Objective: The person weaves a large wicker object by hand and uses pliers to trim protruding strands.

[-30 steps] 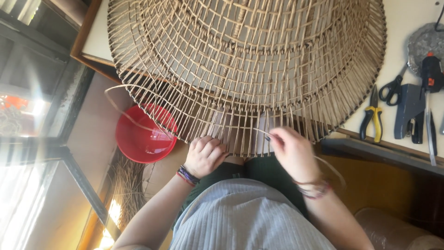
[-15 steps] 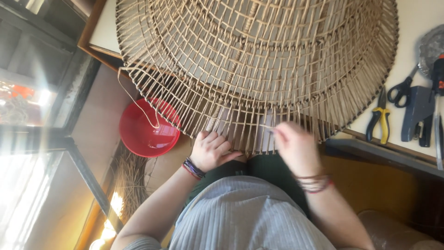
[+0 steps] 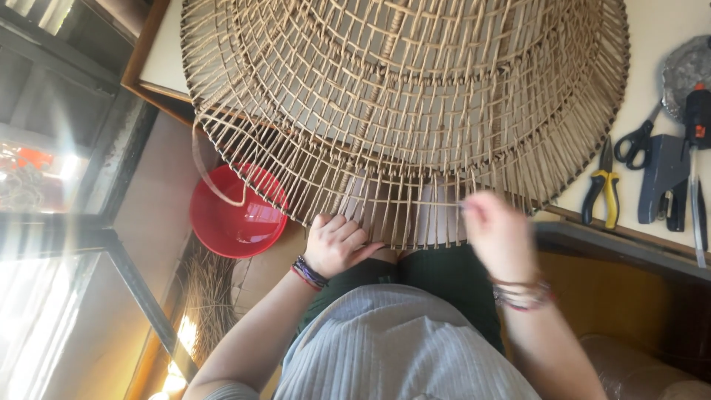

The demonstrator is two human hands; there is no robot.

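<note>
Head view, looking down on a large round openwork wicker piece of tan cane [image 3: 415,96] lying flat on a pale table [image 3: 652,22], its near rim overhanging the table edge above the person's lap. The left hand [image 3: 337,244] rests against this rim with fingers [image 3: 354,238] curled loosely onto the upright stakes, thumb extended beneath them; nothing separate is enclosed in it. The right hand [image 3: 500,233] is motion-blurred, raised just before the rim, fingers drawn together; whether they pinch a strand cannot be told. A loose tan cane strand [image 3: 211,178] loops from the left of the rim over a red round plastic bowl [image 3: 237,215] on the floor.

Compared with half a second earlier, the right hand has shifted rightward along the rim, the strand end visible at its fingertips then is no longer distinguishable, and the left hand is nearly unchanged. The stakes at the near rim run radially, pointing toward the person; the loose strand's loop hangs downward to the left. Yellow-handled pliers [image 3: 603,189] and black-handled scissors [image 3: 633,141] lie on the table at right.
</note>
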